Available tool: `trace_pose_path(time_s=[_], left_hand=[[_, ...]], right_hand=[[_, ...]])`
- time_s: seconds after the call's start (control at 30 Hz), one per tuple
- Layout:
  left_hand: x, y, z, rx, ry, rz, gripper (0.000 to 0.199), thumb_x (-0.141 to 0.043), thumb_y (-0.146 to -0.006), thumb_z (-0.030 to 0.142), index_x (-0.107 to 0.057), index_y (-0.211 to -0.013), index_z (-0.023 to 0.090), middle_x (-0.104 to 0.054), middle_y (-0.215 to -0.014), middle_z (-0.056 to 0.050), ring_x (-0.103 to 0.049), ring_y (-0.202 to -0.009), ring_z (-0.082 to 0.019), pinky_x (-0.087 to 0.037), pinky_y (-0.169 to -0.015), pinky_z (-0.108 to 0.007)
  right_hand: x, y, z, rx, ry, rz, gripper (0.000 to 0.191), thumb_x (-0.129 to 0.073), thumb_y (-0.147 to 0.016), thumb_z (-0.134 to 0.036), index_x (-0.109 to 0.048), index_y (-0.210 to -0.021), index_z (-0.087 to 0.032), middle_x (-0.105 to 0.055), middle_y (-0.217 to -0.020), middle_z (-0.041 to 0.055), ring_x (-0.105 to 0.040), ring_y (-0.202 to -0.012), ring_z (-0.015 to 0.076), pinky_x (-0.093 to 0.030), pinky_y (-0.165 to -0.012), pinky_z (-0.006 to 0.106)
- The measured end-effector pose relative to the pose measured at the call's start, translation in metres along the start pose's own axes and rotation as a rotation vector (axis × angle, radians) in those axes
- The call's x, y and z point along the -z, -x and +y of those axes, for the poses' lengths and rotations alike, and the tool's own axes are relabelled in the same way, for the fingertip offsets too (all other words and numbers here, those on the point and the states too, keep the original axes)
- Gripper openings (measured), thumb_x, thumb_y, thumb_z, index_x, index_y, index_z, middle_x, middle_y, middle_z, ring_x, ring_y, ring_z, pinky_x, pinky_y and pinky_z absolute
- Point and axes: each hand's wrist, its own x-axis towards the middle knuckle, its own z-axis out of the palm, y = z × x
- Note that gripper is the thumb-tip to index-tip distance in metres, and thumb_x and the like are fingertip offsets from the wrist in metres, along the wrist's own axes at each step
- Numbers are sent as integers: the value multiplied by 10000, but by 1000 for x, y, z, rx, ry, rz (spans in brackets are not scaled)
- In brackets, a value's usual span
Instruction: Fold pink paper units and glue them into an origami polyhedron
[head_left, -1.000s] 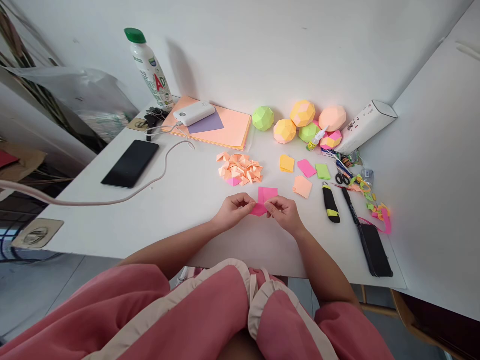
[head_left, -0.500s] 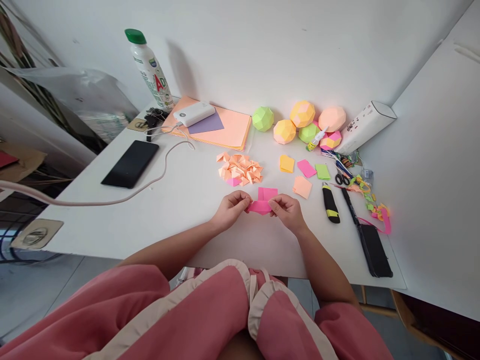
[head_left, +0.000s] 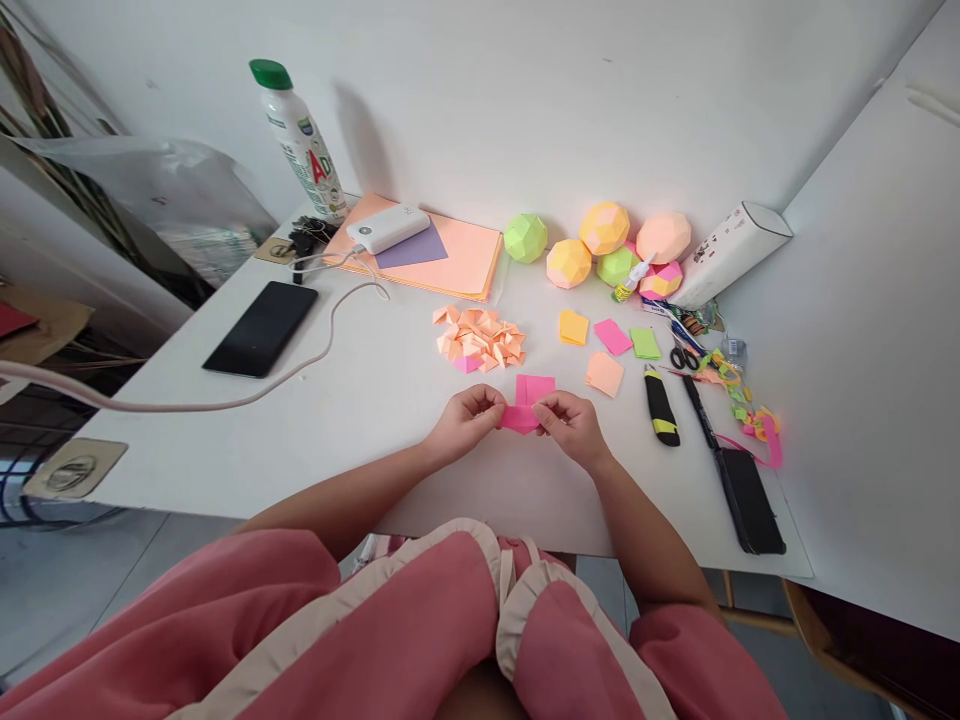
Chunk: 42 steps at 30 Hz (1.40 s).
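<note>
Between both hands a pink piece of folded paper (head_left: 519,418) is pinched above the front of the white table. My left hand (head_left: 471,418) is closed on its left end, thumb and forefinger pressed together. My right hand (head_left: 571,425) grips the right end the same way, hiding part of it. Just beyond the fingers lies a flat pink paper square (head_left: 535,386) with crease lines. Behind my left hand is a heap of folded peach paper pieces (head_left: 484,340), with a pink one (head_left: 466,364) at its front edge.
Small stacks of orange (head_left: 573,327), pink (head_left: 613,337), green (head_left: 645,343) and peach paper (head_left: 604,373) lie at the right, beside a utility knife (head_left: 661,408) and scissors (head_left: 684,357). Several paper balls (head_left: 604,228) line the wall. A phone (head_left: 261,328), cable and tall bottle (head_left: 300,145) occupy the left.
My right hand's fingers have shifted slightly left along the pink folded paper, and my left hand has moved a little right. The other things on the table stay put.
</note>
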Motion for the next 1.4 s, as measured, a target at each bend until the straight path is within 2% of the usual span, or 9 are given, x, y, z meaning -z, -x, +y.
trace_pose_path(time_s=[0.2,0.3,0.4,0.6,0.83,0.97,1.1,1.23,1.4], left_hand=[[-2,-1,3,41,136,-22,294,-631,-761,429,-509,-794,164,-600,-635,12,-603,-582,-129,-497,-604,-293],[-2,-1,1,22,158,-32,316,-643,-755,452,-519,-795,164,-616,-656,7,-607,-600,-126,-485,-622,-287],[-2,-2,-1,73,235,-110,325,-610,-778,473,-538,-745,157,-619,-677,-2,-604,-620,-124,-486,-655,-297],[-3,-5,-3,208,356,-209,274,-742,-687,339,-564,-760,145,-619,-701,3,-597,-657,-117,-472,-674,-285],[0,-8,-7,132,404,-136,234,-774,-647,250,-607,-765,137,-640,-745,-6,-590,-670,-112,-455,-689,-279],[-1,-7,-5,99,422,-216,272,-756,-668,217,-616,-894,161,-648,-889,-33,-618,-820,-159,-474,-767,-324],[-1,-6,-5,104,360,-249,311,-731,-697,226,-596,-970,165,-628,-935,-45,-614,-854,-171,-482,-773,-335],[-1,-4,-6,42,283,-181,228,-708,-721,251,-564,-881,176,-579,-850,3,-576,-753,-115,-470,-684,-263],[1,-3,-4,12,200,-219,157,-627,-797,296,-603,-904,182,-572,-838,0,-538,-709,-99,-449,-678,-257]], right_hand=[[-1,-4,5,-72,-100,27,258,-662,-745,-427,-605,-829,-190,-604,-690,-8,-581,-607,113,-510,-597,262],[-2,-6,10,-99,-139,41,257,-662,-744,-434,-596,-775,-187,-597,-666,-17,-570,-594,107,-508,-610,264],[-2,-6,14,-73,-181,14,223,-667,-749,-402,-604,-777,-189,-616,-705,-11,-578,-618,107,-504,-620,263],[-5,-4,11,-41,-128,-12,239,-675,-737,-400,-661,-850,-190,-634,-780,14,-578,-685,124,-508,-650,282],[-5,-4,11,-191,-137,-27,418,-693,-707,-418,-638,-1046,-180,-652,-817,34,-584,-701,142,-495,-590,274],[-6,-2,10,-189,-123,-149,449,-683,-725,-391,-610,-1118,-186,-621,-783,13,-547,-652,117,-454,-558,247],[-6,-2,7,-160,-132,-277,350,-670,-742,-398,-636,-1006,-169,-567,-699,-10,-503,-597,95,-411,-526,224],[-4,-3,5,-184,-71,-250,282,-671,-731,-434,-635,-815,-167,-531,-632,-24,-467,-545,87,-382,-498,222],[1,-4,4,-192,-38,-227,284,-675,-723,-427,-576,-658,-170,-500,-604,-32,-464,-547,90,-393,-532,240]])
